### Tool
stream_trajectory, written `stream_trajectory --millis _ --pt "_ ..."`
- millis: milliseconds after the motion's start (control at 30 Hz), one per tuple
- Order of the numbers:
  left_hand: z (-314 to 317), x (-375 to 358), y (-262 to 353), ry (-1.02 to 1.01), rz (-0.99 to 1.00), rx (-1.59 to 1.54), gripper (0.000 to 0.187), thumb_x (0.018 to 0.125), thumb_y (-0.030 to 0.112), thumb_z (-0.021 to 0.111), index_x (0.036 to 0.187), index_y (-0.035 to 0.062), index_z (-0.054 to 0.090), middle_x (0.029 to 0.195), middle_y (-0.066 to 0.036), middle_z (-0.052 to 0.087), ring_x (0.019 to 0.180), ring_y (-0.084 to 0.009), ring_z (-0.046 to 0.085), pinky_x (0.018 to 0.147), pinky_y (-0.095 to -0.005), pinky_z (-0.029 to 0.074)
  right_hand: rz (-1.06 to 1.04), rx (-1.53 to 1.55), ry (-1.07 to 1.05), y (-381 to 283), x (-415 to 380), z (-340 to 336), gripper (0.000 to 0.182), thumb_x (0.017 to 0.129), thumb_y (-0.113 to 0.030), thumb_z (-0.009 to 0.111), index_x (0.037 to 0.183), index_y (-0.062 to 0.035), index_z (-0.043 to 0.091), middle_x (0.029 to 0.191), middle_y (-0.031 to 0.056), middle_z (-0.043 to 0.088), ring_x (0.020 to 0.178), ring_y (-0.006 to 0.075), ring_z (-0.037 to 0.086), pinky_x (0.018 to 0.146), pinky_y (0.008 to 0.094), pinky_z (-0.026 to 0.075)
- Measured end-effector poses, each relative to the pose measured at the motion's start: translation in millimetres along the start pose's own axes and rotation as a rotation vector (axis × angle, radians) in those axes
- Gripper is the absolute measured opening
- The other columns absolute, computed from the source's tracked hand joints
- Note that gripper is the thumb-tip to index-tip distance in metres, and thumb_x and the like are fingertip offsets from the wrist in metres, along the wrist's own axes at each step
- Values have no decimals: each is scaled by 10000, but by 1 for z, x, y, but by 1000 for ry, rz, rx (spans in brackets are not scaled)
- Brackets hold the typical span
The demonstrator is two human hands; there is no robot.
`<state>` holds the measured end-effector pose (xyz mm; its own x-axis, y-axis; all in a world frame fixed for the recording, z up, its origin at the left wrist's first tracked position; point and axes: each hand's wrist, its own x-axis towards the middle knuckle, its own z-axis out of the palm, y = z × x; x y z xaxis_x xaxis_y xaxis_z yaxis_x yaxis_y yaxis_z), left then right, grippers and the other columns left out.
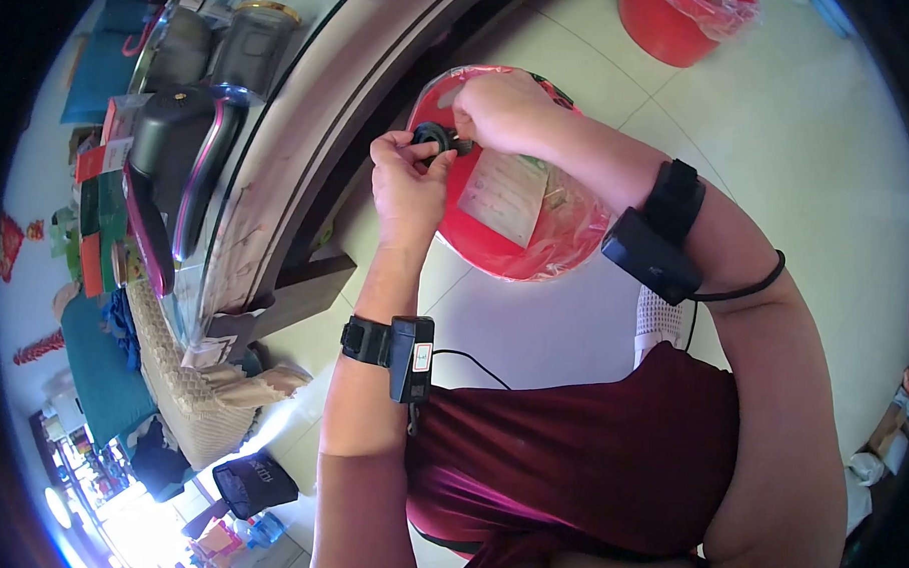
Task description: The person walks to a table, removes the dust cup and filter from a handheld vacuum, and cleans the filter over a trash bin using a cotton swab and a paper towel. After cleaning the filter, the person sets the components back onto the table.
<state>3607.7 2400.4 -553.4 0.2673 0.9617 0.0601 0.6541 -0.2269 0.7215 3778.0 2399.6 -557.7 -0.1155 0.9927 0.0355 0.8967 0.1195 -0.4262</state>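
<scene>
My left hand [408, 182] pinches a black round, ring-shaped part [435, 136] between thumb and fingers, over the near-left rim of a red bin [476, 250]. Close against that part, my right hand [503, 110] is closed, knuckles up, its fingertips mostly hidden; I cannot tell what they hold. A small greyish bit shows between the two hands. Inside the bin, which has a clear plastic liner [587, 224], a pale sheet of paper [505, 196] with faint writing lies below my hands.
Left of the bin runs a glass-topped table [242, 211] bearing a dark appliance with a pink-striped handle [206, 180] and a smoky canister [252, 52]. A second red bin [674, 31] stands on the tiled floor beyond. Straps with black boxes and cables circle both my arms.
</scene>
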Motion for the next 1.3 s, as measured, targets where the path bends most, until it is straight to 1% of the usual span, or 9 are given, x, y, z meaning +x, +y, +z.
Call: stream_trajectory --millis 200,400,600,700,800,1000,1100,1200,1300 --pt "7 1 -8 2 57 -71 518 742 86 786 1069 -27 401 826 -109 681 639 -144 586 632 -264 497 94 -255 -15 -7 -9 0 84 730 -133 612 733 -136 696 792 61 687 817 231 664 765 424 443" --pt "7 3 -4 -19 -16 -116 482 774 87 763 1067 -34 400 819 -112 684 628 -139 587 643 -261 495 90 54 -49 0 -8 -4 109 747 -110 588 756 -122 697 783 72 683 813 250 662 762 407 453" --pt "8 8 -10 -6 66 -107 467 787 92 755 1057 -36 396 823 -115 686 629 -135 585 645 -262 494 41 159 -30 3 0 -5 104 753 -127 592 751 -124 696 780 78 679 781 246 658 756 415 450" --pt "6 6 -7 18 54 -70 461 786 90 755 1045 -33 394 827 -115 686 629 -129 578 642 -262 493 82 -59 -60 9 -3 1 103 747 -133 599 753 -137 701 776 80 677 782 242 652 760 413 438" --pt "8 7 -10 19 63 -110 458 784 84 755 1038 -30 392 819 -114 689 619 -120 567 635 -261 491 131 -113 -74 3 -1 -4 100 739 -133 602 746 -142 701 768 75 674 790 239 647 773 408 425" --pt "6 10 -13 40 47 -122 464 780 80 757 1043 -24 390 818 -114 689 611 -115 559 628 -258 487 164 -28 -72 2 -3 -14 102 735 -127 595 714 -126 695 779 77 675 810 256 644 796 409 429" --pt "4 8 -8 4 10 -96 453 812 38 731 1082 -46 376 887 -145 680 758 -118 628 690 -225 504 159 -39 -95 2 -2 -10 97 731 -131 599 716 -124 694 774 75 677 817 259 643 792 413 436" --pt "5 7 -10 0 28 -87 457 808 38 734 1082 -43 376 879 -141 681 751 -118 628 687 -223 504 142 -59 -86 0 -2 -8 91 728 -130 606 730 -123 696 771 74 677 814 260 646 773 422 443" --pt "7 6 -12 19 56 -113 475 767 85 768 1041 -20 394 817 -111 686 606 -141 574 620 -272 491 97 -83 -89 -6 0 -7 84 728 -124 609 736 -121 693 779 80 679 813 266 651 752 439 448"
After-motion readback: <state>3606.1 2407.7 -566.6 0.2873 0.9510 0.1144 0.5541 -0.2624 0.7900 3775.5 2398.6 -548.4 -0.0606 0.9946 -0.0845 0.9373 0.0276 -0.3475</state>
